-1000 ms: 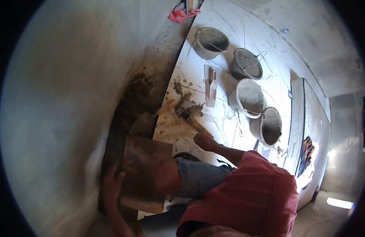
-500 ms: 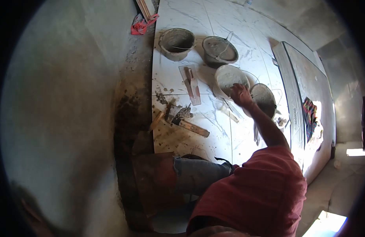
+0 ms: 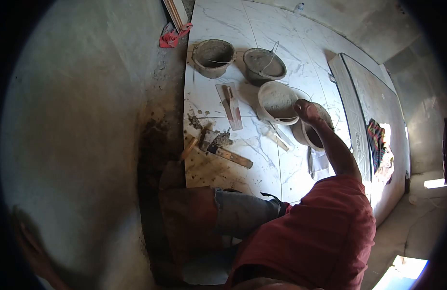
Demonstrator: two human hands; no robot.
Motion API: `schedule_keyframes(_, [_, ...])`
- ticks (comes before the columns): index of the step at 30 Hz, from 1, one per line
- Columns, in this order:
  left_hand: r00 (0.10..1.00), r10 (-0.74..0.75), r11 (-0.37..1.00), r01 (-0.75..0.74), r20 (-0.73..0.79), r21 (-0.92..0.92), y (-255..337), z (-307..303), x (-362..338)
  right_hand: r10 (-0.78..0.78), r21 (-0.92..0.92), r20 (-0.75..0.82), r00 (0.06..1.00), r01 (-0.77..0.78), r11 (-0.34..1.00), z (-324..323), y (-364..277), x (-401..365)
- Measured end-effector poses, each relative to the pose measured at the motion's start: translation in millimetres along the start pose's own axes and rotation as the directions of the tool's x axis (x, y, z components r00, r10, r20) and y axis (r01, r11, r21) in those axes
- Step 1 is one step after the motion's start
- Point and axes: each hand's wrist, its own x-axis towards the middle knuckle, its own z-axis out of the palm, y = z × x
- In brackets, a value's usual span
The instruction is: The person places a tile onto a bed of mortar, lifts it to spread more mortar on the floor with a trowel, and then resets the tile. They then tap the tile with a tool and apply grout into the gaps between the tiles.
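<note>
My right hand (image 3: 307,111) is closed, fingers curled, at the rim where a pale bucket (image 3: 277,100) meets a grey bucket (image 3: 308,136); whatever is between its fingers is too small to make out. Grey material lies in the pale bucket. At the dim lower left edge, my left hand (image 3: 31,240) rests near the wall with its fingers stretched out. A trowel with a flat rectangular blade (image 3: 231,108) lies on the marbled tiles (image 3: 262,164). Closer to me are a wooden-handled tool (image 3: 234,157) and clumps of mortar (image 3: 221,139).
Two more grey buckets (image 3: 213,68) (image 3: 263,76) stand farther back, the right one filled. A long panel (image 3: 378,96) with a patterned cloth (image 3: 376,140) lies along the right. The wall (image 3: 78,121) borders the left, and a red bag (image 3: 169,39) is at the top.
My right hand has moved right, from over the inside of the pale bucket to its rim. The grey bucket beside it has shifted slightly toward me. My left hand shows more at the lower left.
</note>
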Motion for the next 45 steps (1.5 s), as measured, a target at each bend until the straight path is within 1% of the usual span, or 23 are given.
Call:
schedule_keyframes(1, [1.000, 0.002, 1.000, -0.002, 0.004, 0.000, -2.8, 2.0, -1.8, 0.013, 0.166, -0.027, 1.000, -0.009, 0.986, -5.2, -7.9, -2.9])
schedule_keyframes(2, [1.000, -0.007, 0.999, 0.006, 0.016, 0.049, -6.6, 3.8, -2.3, -0.061, 0.175, -0.134, 0.989, 0.085, 0.981, 9.5, 1.4, -5.6])
schedule_keyframes(7, [0.999, 0.035, 0.979, -0.040, 0.030, 0.200, 2.5, -10.1, 8.1, -0.100, 0.307, -0.245, 0.964, 0.175, 0.935, 29.1, -7.6, 6.8])
schedule_keyframes(9, [0.995, 0.097, 0.979, -0.090, -0.029, 0.184, 13.4, -16.1, 16.0, -0.142, 0.306, -0.458, 0.878, 0.306, 0.901, 45.0, 15.8, 45.0])
schedule_keyframes(11, [0.996, 0.086, 0.979, -0.077, -0.038, 0.190, 16.6, -15.7, 18.6, -0.186, 0.130, -0.681, 0.708, 0.368, 0.921, 112.6, 87.7, 113.3])
schedule_keyframes(12, [0.996, 0.075, 0.980, -0.066, -0.041, 0.189, 17.0, -15.8, 16.8, 0.162, 0.637, -0.549, 0.820, 0.284, 0.717, 89.9, 60.3, 123.2])
schedule_keyframes(13, [0.998, 0.067, 0.977, -0.061, -0.022, 0.203, 17.4, -15.7, 15.8, 0.390, 0.950, -0.232, 0.891, 0.122, 0.287, 68.0, 29.0, 134.7])
schedule_keyframes(16, [0.996, 0.080, 0.959, -0.065, -0.043, 0.275, 9.1, -13.6, 11.7, 0.368, 0.920, -0.201, 0.908, 0.045, 0.390, 79.6, 41.0, 192.9])
schedule_keyframes(21, [0.997, -0.011, 0.965, -0.009, 0.073, 0.261, -11.8, -9.2, -1.5, 0.649, 0.684, -0.093, 0.756, -0.425, 0.593, 114.5, 64.0, 267.6])
schedule_keyframes(23, [0.995, -0.041, 0.968, 0.017, 0.092, 0.249, -14.5, -10.4, -6.1, 0.695, 0.660, -0.106, 0.711, -0.472, 0.585, 108.3, 41.6, 269.6])
schedule_keyframes(24, [0.994, -0.055, 0.969, 0.030, 0.097, 0.244, -15.5, -10.4, -8.1, 0.695, 0.728, -0.003, 0.719, -0.475, 0.495, 97.8, 29.2, 267.4])
schedule_keyframes(25, [0.992, -0.072, 0.971, 0.047, 0.101, 0.233, -15.5, -10.0, -11.4, 0.680, 0.728, -0.008, 0.733, -0.462, 0.507, 94.7, 20.5, 265.1])
schedule_keyframes(27, [0.988, -0.108, 0.977, 0.085, 0.112, 0.196, -15.4, -6.4, -16.2, 0.471, 0.917, -0.030, 0.882, -0.163, 0.364, 91.3, 11.5, 258.8])
schedule_keyframes(28, [0.986, -0.122, 0.979, 0.100, 0.116, 0.176, -15.3, -4.7, -16.7, 0.585, 0.878, 0.076, 0.808, -0.333, 0.345, 87.0, 2.9, 261.8])
schedule_keyframes(29, [0.984, -0.134, 0.981, 0.115, 0.119, 0.156, -16.0, -3.7, -16.8, 0.582, 0.877, 0.074, 0.810, -0.331, 0.349, 88.3, 4.4, 259.8])
schedule_keyframes(31, [0.980, -0.159, 0.982, 0.144, 0.122, 0.120, -15.3, -2.9, -16.3, 0.370, 0.948, 0.017, 0.929, -0.133, 0.289, 112.1, 27.1, 262.0])
schedule_keyframes(33, [0.975, -0.187, 0.981, 0.178, 0.122, 0.082, -13.7, -3.8, -17.7, 0.513, 0.961, -0.051, 0.857, -0.098, 0.259, 126.5, 25.2, 261.3])
schedule_keyframes(35, [0.969, -0.214, 0.977, 0.211, 0.121, 0.039, -11.4, -4.7, -16.8, 0.534, 0.983, -0.034, 0.845, -0.068, 0.169, 117.9, -2.5, 249.6])
schedule_keyframes(38, [0.960, -0.253, 0.965, 0.259, 0.116, -0.035, -8.8, -3.5, -16.9, 0.481, 0.983, -0.070, 0.874, -0.021, 0.181, 117.0, -22.7, 241.9])
schedule_keyframes(41, [0.952, -0.282, 0.951, 0.294, 0.117, -0.093, -7.7, -1.5, -15.0, 0.460, 0.977, 0.081, 0.884, -0.162, 0.139, 111.5, -34.3, 242.3])
schedule_keyframes(43, [0.949, -0.291, 0.946, 0.305, 0.121, -0.114, -2.8, 2.0, -11.9, 0.487, 0.966, 0.044, 0.872, -0.161, 0.200, 102.8, -56.7, 233.6])
schedule_keyframes(44, [0.948, -0.293, 0.944, 0.307, 0.123, -0.118, 1.0, 3.4, -7.7, 0.426, 0.975, 0.084, 0.901, -0.162, 0.150, 99.7, -59.8, 228.5])
schedule_keyframes(45, [0.962, -0.259, 0.966, 0.260, 0.089, 0.007, 5.9, 4.0, -2.6, 0.361, 0.982, 0.118, 0.925, -0.163, 0.097, 97.5, -61.9, 224.5])
